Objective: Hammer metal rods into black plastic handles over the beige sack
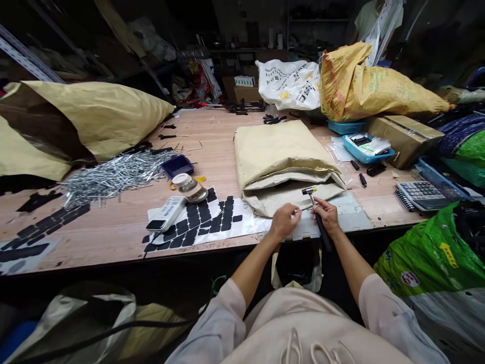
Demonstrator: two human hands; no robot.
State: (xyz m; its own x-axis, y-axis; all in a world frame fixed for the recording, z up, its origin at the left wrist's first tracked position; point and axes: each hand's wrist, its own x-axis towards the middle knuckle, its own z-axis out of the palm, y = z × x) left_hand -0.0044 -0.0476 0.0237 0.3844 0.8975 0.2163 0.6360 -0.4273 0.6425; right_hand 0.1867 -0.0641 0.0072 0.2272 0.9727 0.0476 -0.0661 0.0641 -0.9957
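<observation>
In my right hand [328, 216] is a small hammer [308, 190], its black handle slanting down below the fingers and its head, yellow at one end, pointing up. My left hand [284, 221] is beside it at the table's front edge, fingers curled together; whatever they may pinch is too small to make out. Just beyond both hands lies a tan paper sack [275, 146] with its open mouth facing me and a pale lining showing. A pale sheet [350, 210] lies under the sack's front right part, near my right hand.
Left on the table [125, 232] are a heap of metal rods [113, 177], a dark blue tray [177, 166], a lidded jar [191, 188], a white device [166, 215] and black pads [193, 217]. To the right stand a calculator [422, 194], a blue basket [367, 149] and a green bag [420, 258].
</observation>
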